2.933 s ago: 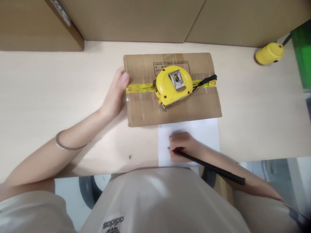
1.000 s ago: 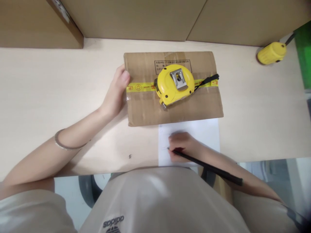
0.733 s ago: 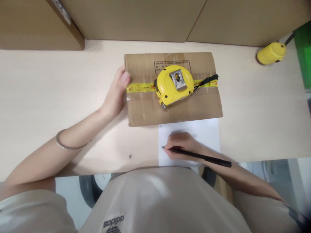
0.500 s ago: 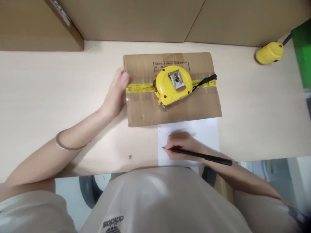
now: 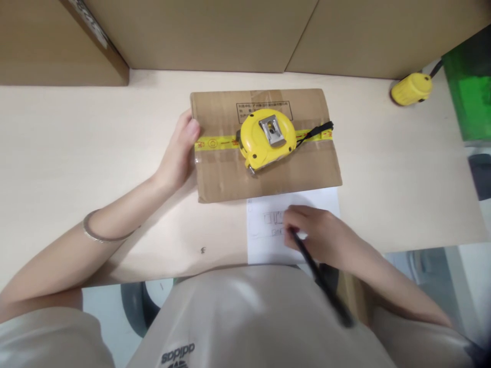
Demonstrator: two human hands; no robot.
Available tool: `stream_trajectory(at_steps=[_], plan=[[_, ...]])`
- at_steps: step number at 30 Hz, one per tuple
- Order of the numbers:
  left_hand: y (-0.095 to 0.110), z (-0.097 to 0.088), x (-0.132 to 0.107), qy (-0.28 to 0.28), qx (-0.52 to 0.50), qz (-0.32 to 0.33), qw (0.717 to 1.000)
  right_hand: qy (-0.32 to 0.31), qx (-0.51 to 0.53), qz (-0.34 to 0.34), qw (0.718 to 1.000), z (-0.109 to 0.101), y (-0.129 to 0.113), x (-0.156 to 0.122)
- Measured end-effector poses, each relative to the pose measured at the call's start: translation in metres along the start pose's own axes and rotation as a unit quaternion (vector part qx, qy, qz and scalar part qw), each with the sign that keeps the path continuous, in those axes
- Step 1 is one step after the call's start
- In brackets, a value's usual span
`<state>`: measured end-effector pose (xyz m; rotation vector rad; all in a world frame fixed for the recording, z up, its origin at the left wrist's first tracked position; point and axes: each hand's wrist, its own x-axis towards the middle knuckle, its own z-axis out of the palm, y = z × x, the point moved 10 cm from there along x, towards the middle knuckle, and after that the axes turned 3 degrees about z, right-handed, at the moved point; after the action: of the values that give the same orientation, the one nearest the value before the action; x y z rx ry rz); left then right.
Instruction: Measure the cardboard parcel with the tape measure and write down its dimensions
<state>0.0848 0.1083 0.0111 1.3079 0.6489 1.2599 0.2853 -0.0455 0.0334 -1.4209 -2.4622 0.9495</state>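
My left hand [image 5: 179, 151] grips the left end of a small cardboard box [image 5: 222, 179], thumb at its edge and the other fingers hidden beneath or behind. Yellow printed tape runs across the box. On top lies a yellow tape measure [image 5: 264, 135] with a metal clip and a black wrist strap [image 5: 320, 130]. A black pen [image 5: 320, 278] is held in my right hand [image 5: 316, 232], its tip hidden by the fingers and its back end blurred. Under that hand is a white sheet of paper [image 5: 257, 250] with small drawn shapes, partly covered by the box.
Large cardboard boxes [image 5: 199, 36] line the back of the pale table [image 5: 69, 138]. A second yellow tape measure [image 5: 411, 89] stands at the back right, by a green surface [image 5: 464, 92]. The table's front edge is close to my body.
My right hand has moved right over the paper and the pen has swung to point more toward my body, uncovering drawn marks. The view has shifted slightly; my left hand stays on the box.
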Motion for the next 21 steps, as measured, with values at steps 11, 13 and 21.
stream_trajectory(at_steps=[11, 13, 21], plan=[[0.023, -0.007, -0.002, 0.003, 0.08, 0.088, 0.993, -0.155, -0.219, 0.089, 0.959, -0.008, 0.004, -0.01], [0.027, -0.011, -0.004, 0.018, 0.149, 0.088, 0.985, -0.122, -0.104, -0.005, 0.987, -0.044, -0.026, -0.003], [0.029, -0.015, -0.006, 0.045, 0.237, 0.069, 0.968, 0.128, -0.116, -0.099, 0.98, -0.139, -0.039, 0.095]])
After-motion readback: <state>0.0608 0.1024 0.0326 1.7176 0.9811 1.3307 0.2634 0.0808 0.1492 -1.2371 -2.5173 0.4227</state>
